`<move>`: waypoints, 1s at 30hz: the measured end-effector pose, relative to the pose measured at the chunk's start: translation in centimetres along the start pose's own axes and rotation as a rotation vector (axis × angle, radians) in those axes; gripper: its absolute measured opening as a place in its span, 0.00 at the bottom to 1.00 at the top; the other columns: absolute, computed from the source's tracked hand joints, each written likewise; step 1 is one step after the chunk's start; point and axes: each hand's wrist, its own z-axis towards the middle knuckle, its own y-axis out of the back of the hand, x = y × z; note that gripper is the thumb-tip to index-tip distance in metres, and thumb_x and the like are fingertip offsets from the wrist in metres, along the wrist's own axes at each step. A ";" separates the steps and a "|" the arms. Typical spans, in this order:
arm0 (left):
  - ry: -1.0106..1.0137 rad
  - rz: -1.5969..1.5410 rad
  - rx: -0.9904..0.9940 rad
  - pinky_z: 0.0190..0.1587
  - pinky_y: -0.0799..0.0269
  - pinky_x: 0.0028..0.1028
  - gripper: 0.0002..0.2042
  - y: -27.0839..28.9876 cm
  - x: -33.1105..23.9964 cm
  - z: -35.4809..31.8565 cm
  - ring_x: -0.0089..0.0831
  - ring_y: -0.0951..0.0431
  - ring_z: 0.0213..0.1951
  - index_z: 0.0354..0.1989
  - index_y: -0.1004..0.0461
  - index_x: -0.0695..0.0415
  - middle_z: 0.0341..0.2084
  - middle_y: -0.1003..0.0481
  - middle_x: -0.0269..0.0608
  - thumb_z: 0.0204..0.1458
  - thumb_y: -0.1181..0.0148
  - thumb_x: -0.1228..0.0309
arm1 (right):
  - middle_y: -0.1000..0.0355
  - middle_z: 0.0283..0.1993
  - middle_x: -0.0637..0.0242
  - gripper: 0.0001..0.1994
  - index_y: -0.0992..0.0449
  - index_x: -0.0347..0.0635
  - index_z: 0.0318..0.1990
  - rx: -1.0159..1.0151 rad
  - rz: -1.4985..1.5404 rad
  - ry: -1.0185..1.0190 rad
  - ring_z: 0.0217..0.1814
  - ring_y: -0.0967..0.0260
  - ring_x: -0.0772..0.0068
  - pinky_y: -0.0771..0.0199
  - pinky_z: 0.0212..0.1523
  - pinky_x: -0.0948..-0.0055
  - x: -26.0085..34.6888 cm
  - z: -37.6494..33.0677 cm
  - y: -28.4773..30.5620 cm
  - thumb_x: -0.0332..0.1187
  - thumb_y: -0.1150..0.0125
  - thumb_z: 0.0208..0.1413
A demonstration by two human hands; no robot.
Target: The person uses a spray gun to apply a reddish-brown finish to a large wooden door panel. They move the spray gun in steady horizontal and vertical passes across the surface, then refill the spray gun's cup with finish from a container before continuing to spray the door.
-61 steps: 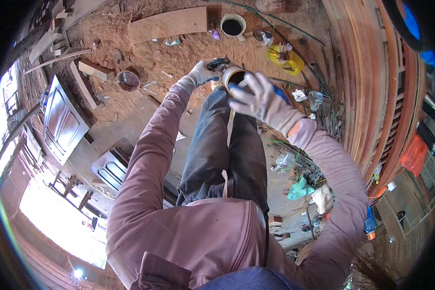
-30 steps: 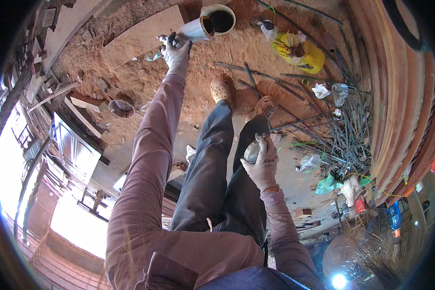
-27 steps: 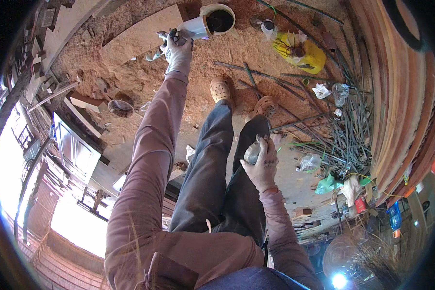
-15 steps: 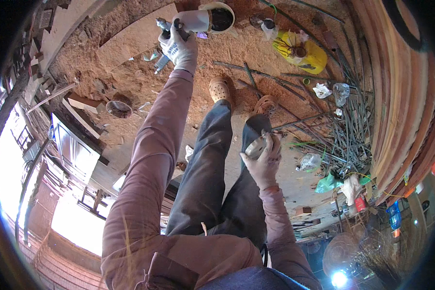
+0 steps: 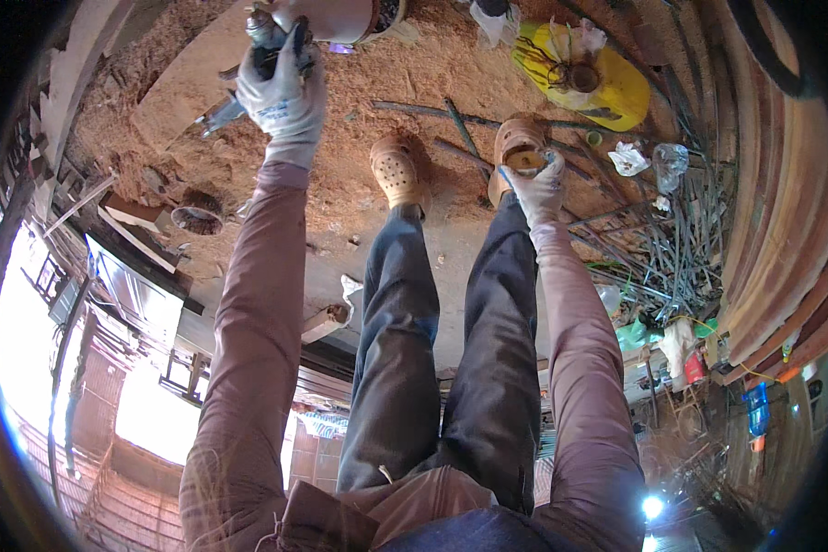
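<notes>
My left hand [image 5: 285, 101], in a pale work glove, is closed around a dark tool with a silvery metal head [image 5: 265, 29]; its exact kind is hidden by the fingers. A white cylinder [image 5: 327, 14], cut by the upper edge of the view, lies just beyond it. Beside the glove, a blue-grey tool with a metal tip [image 5: 223, 116] rests over the sawdust. My right hand [image 5: 541, 191], also gloved, grips the rim of a small round cup-like thing [image 5: 524, 160] with a yellow-brown inside. It is held above my right clog [image 5: 515, 136].
A yellow jug [image 5: 607, 83] stands ahead on the right. Thin dark sticks [image 5: 662, 267] pile up with plastic scraps near stacked curved boards [image 5: 782, 184]. My left clog [image 5: 397, 170] stands on sawdust. A round hollow thing [image 5: 198, 213] and a wood block [image 5: 133, 212] lie left.
My right hand has reached forward from near my knee to over the right clog, and the round thing now shows its inside. My left hand has shifted left, still gripping the tool.
</notes>
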 end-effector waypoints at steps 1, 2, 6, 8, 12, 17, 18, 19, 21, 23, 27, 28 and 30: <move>-0.137 0.160 -0.017 0.43 0.29 0.40 0.26 0.2 -0.5 -0.2 0.43 0.26 0.43 0.50 0.21 0.32 0.44 0.28 0.46 0.38 0.26 0.66 | 0.30 0.50 0.53 0.44 0.38 0.40 0.54 -0.022 -0.015 -0.004 0.50 0.29 0.52 0.27 0.51 0.57 -1.0 0.8 -1.4 0.50 0.18 0.33; -0.275 0.322 -0.051 0.43 0.29 0.39 0.25 0.0 -1.1 -0.4 0.42 0.26 0.42 0.50 0.20 0.33 0.44 0.28 0.45 0.38 0.26 0.67 | 0.30 0.50 0.52 0.44 0.38 0.40 0.54 -0.047 -0.036 -0.015 0.50 0.29 0.52 0.27 0.51 0.57 -2.1 1.4 -2.4 0.50 0.19 0.33; -0.413 0.498 -0.162 0.42 0.27 0.37 0.24 -1.0 -1.3 -1.2 0.42 0.25 0.41 0.48 0.20 0.38 0.45 0.31 0.47 0.37 0.24 0.64 | 0.31 0.52 0.50 0.46 0.39 0.38 0.57 -0.067 -0.063 -0.024 0.53 0.30 0.49 0.29 0.53 0.57 -5.6 1.5 -5.1 0.51 0.19 0.32; -0.386 0.501 -0.180 0.42 0.25 0.40 0.27 -1.3 -1.0 -1.6 0.46 0.25 0.42 0.48 0.21 0.41 0.45 0.33 0.50 0.35 0.21 0.59 | 0.32 0.54 0.49 0.46 0.39 0.39 0.57 0.015 -0.055 -0.138 0.57 0.34 0.46 0.31 0.56 0.54 -7.4 0.7 -5.5 0.50 0.20 0.32; -0.340 0.543 -0.263 0.42 0.28 0.34 0.21 -1.5 -1.5 -1.8 0.40 0.25 0.41 0.45 0.17 0.41 0.45 0.32 0.46 0.37 0.24 0.65 | 0.36 0.56 0.48 0.46 0.41 0.40 0.60 -0.136 -0.316 0.180 0.58 0.37 0.44 0.35 0.57 0.50 -7.8 -1.3 -5.0 0.55 0.23 0.37; -0.349 0.520 -0.233 0.43 0.26 0.38 0.25 -1.0 -2.2 -0.9 0.44 0.25 0.43 0.47 0.19 0.40 0.45 0.33 0.48 0.35 0.22 0.61 | 0.41 0.60 0.44 0.45 0.43 0.40 0.63 -0.067 -0.216 0.171 0.62 0.41 0.41 0.37 0.59 0.47 -3.1 -1.5 -2.5 0.51 0.25 0.41; -0.378 0.551 -0.215 0.42 0.26 0.39 0.25 -0.8 -2.5 -0.6 0.45 0.25 0.43 0.47 0.19 0.40 0.45 0.32 0.48 0.35 0.22 0.61 | 0.41 0.60 0.44 0.45 0.43 0.40 0.63 -0.096 -0.152 0.270 0.62 0.42 0.40 0.37 0.59 0.47 -2.1 -0.9 -2.2 0.49 0.25 0.41; -0.388 0.571 -0.213 0.42 0.26 0.38 0.25 -0.6 -2.7 -0.3 0.44 0.25 0.43 0.47 0.19 0.40 0.44 0.32 0.48 0.35 0.22 0.62 | 0.41 0.60 0.44 0.45 0.44 0.40 0.63 -0.123 -0.085 0.372 0.63 0.42 0.40 0.38 0.60 0.47 -0.4 -0.3 -1.6 0.48 0.24 0.42; -0.406 0.614 -0.197 0.41 0.26 0.37 0.24 -0.6 -2.7 -0.2 0.43 0.24 0.42 0.46 0.19 0.40 0.44 0.31 0.48 0.36 0.22 0.63 | 0.43 0.63 0.42 0.45 0.45 0.37 0.65 -0.043 0.073 0.422 0.65 0.44 0.38 0.40 0.63 0.48 3.2 1.3 -1.2 0.44 0.24 0.43; -0.391 0.608 -0.189 0.43 0.27 0.36 0.23 -0.5 -2.8 0.0 0.42 0.25 0.42 0.47 0.19 0.36 0.44 0.30 0.46 0.37 0.24 0.64 | 0.45 0.64 0.40 0.46 0.47 0.35 0.66 0.041 0.149 0.465 0.65 0.44 0.37 0.40 0.64 0.49 6.8 3.1 -1.2 0.43 0.24 0.43; -0.324 0.497 -0.165 0.47 0.31 0.39 0.21 -0.9 -1.8 -0.4 0.43 0.28 0.45 0.48 0.20 0.31 0.48 0.31 0.46 0.42 0.28 0.62 | 0.45 0.66 0.39 0.49 0.49 0.35 0.68 -0.125 0.348 0.402 0.66 0.45 0.40 0.46 0.68 0.49 11.8 8.5 -4.1 0.43 0.23 0.42; -0.326 0.491 -0.158 0.47 0.31 0.39 0.21 -0.9 -1.8 -0.4 0.43 0.28 0.45 0.48 0.20 0.31 0.48 0.31 0.46 0.42 0.28 0.62 | 0.45 0.67 0.41 0.50 0.50 0.38 0.69 -0.172 0.337 0.355 0.67 0.46 0.41 0.48 0.68 0.50 12.8 10.0 -4.6 0.43 0.23 0.42; -0.312 0.474 -0.166 0.46 0.31 0.40 0.20 -1.0 -2.0 -0.4 0.43 0.28 0.46 0.48 0.20 0.34 0.46 0.31 0.46 0.43 0.28 0.63 | 0.44 0.67 0.47 0.48 0.49 0.45 0.69 -0.190 0.207 0.425 0.68 0.47 0.44 0.51 0.70 0.50 14.1 13.0 -5.6 0.44 0.24 0.44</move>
